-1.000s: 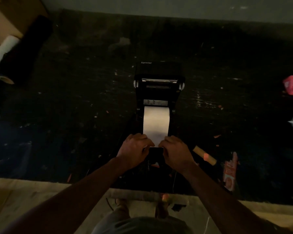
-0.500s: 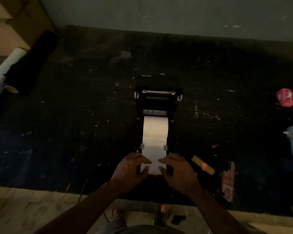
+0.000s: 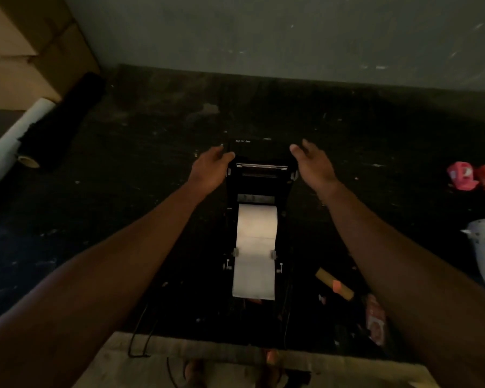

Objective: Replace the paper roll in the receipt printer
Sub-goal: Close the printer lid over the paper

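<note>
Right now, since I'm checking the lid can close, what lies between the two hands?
In the head view, the printer's open lid lies between the left hand and right hand.

The dark tabletop [image 3: 140, 169] lies bare on the left of the receipt printer [image 3: 259, 175], open as far as the black roll [image 3: 65, 121] and white roll [image 3: 14, 141] at the left edge. On the right, a cardboard core [image 3: 335, 284] and a red packet [image 3: 375, 323] crowd the near side; pink and orange items [image 3: 472, 176] sit far right. Behind the printer, bare surface runs to the wall [image 3: 263, 37].
</note>
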